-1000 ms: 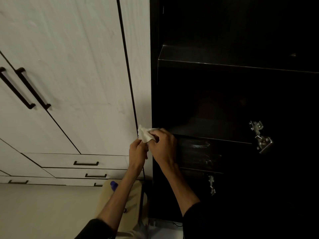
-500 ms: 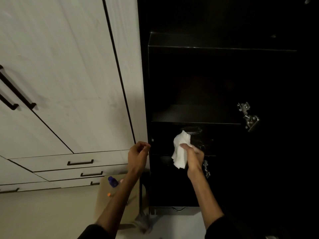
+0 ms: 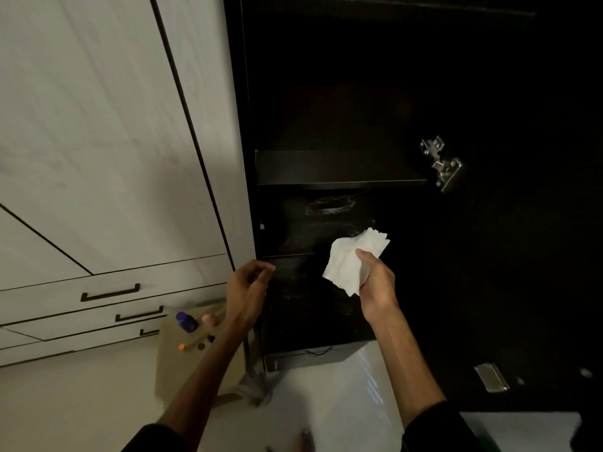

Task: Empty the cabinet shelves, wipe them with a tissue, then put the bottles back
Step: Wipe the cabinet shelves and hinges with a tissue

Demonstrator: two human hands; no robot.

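dark cabinet (image 3: 339, 168), right hand (image 3: 375, 278) gripping tissue (image 3: 350, 259)

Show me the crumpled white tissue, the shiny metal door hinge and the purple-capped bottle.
crumpled white tissue (image 3: 346, 262): head view, middle of the sheet.
shiny metal door hinge (image 3: 440, 164): head view, hinge arm.
purple-capped bottle (image 3: 186, 320): head view, on its cap.

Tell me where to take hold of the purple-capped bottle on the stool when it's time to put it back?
Grip the purple-capped bottle around its body just under the cap, coming from above with the free left hand. It stands on the stool below that hand, and smaller items stand close by on its near side, so a side approach looks likelier to knock them.
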